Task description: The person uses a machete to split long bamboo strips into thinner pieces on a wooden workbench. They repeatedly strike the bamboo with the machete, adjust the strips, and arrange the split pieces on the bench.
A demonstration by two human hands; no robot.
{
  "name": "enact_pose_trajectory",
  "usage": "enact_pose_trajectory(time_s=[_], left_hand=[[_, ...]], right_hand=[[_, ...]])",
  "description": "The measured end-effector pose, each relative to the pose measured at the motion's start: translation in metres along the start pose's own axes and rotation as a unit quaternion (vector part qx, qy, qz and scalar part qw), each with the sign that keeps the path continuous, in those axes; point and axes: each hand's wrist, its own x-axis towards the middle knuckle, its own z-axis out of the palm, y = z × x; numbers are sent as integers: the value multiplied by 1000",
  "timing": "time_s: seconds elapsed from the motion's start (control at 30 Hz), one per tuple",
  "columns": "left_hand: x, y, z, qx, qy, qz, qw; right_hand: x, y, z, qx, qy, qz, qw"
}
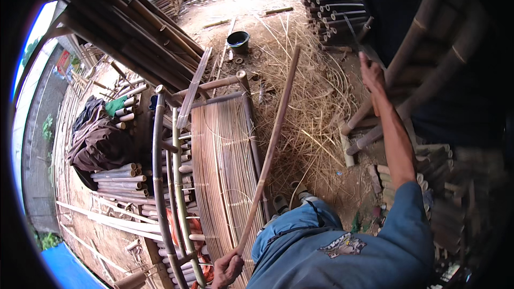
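Gripping noted: left hand clenched on bamboo pole; right hand at two o'clock, grip unclear. Far tip may be swung into woven mat.

We stand in an open-air bamboo workshop: stacked bamboo poles, a slatted bamboo panel, and shavings strewn over the dirt floor.

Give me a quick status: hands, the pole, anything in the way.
Left hand gripping the near end of long bamboo pole. Right hand raised by leaning bamboo poles, grip unclear. Pole lies slanted above slatted bamboo panel; straw litter beyond.
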Motion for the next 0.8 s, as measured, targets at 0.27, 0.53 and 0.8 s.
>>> enact_pose_trajectory(time_s=[0.27, 0.53, 0.8], left_hand=[[115, 18, 27, -140, -125, -86, 978], [169, 25, 40, -274, -259, -175, 910], [153, 40, 11, -86, -184, -113, 973]], right_hand=[[-201, -101, 57, 435, -246, 0, 866], [-264, -111, 105, 488, -210, 79, 843], [-241, -100, 117, 554, -221, 142, 790]])
